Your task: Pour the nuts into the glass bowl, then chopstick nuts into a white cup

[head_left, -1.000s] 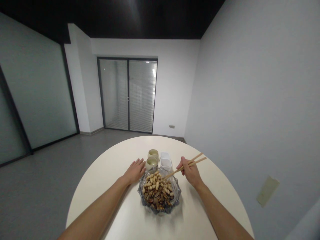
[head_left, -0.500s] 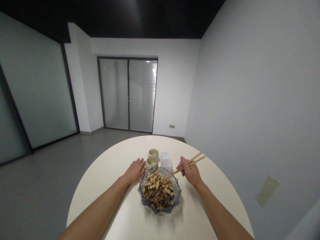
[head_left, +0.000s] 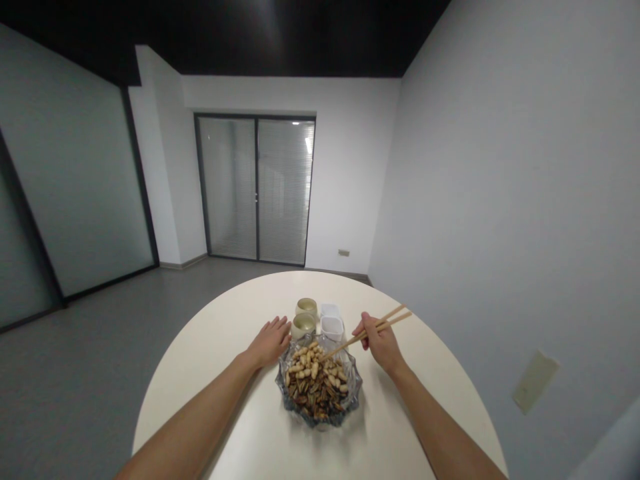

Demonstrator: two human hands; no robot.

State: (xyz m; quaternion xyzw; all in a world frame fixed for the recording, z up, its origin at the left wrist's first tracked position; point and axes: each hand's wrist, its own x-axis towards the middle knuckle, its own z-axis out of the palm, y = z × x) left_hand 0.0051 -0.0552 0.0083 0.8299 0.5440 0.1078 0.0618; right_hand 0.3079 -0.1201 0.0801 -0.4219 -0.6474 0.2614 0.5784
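Observation:
My right hand (head_left: 379,341) is closed around a pair of wooden chopsticks (head_left: 395,317), to the right of a clear glass bowl (head_left: 355,383) with a scalloped rim. The chopstick tips reach down among the peanuts (head_left: 305,363) in the back part of the bowl. Whether they pinch a peanut, I cannot tell. Dark brown, elongated nuts or seeds (head_left: 317,393) fill the front of the bowl. My left hand (head_left: 271,341) lies flat on the table with its fingers stretched out, left of the bowl and close to the nearer cup.
Two pale green cups (head_left: 303,326) stand one behind the other beyond the bowl. Beside them on the right are two small white square containers (head_left: 332,327). All rest on a round white table (head_left: 230,333). A grey wall (head_left: 500,200) rises on the right.

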